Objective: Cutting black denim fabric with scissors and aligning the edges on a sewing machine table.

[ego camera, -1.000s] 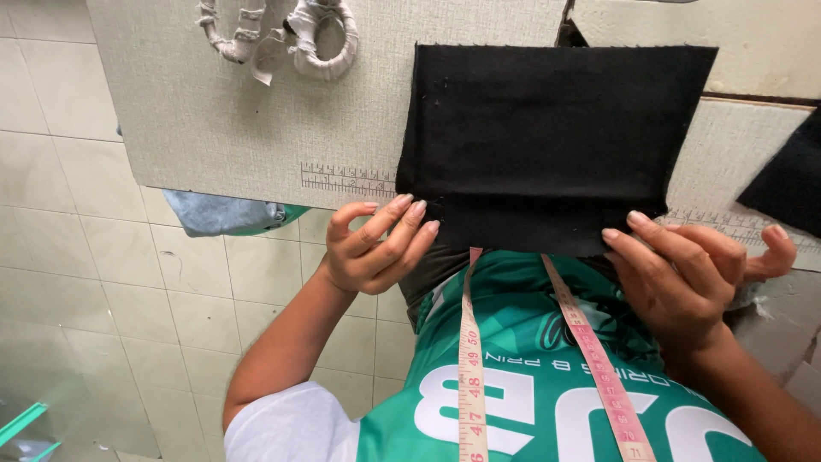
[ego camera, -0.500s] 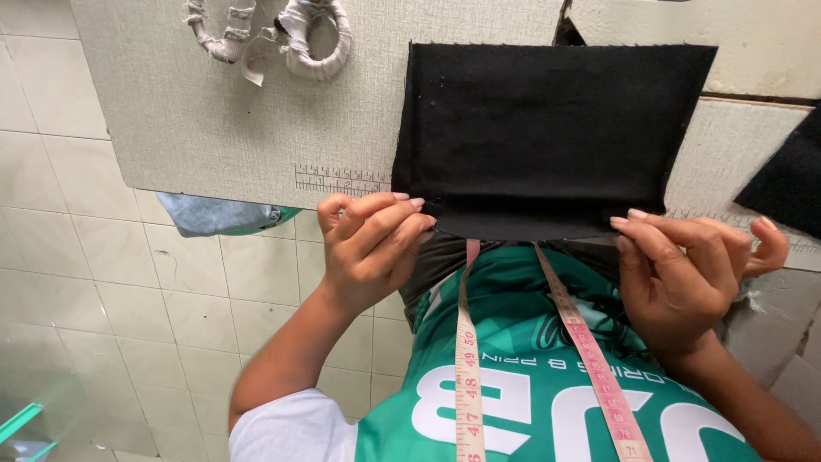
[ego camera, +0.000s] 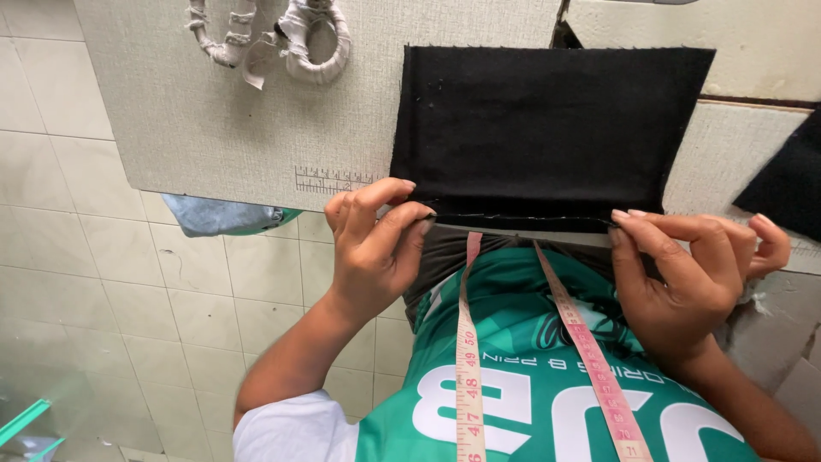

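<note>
A rectangular piece of black fabric [ego camera: 547, 128] lies flat on a grey textured table [ego camera: 214, 128], its near edge folded over at the table's front edge. My left hand [ego camera: 372, 248] pinches the near left corner of the fold. Fingers of my right hand [ego camera: 684, 265] grip the near right corner. A pink and yellow measuring tape [ego camera: 469, 359] hangs around my neck over a green jersey.
Scissors with cloth-wrapped handles [ego camera: 295, 38] lie at the table's far left. A printed ruler scale [ego camera: 329, 180] marks the table's front edge. Another black fabric piece [ego camera: 787, 180] sits at the right. A light blue bundle [ego camera: 214, 214] lies under the table above a tiled floor.
Both hands have moved up to the fabric's near edge and closed on its corners; the edge is now folded over along the table front.
</note>
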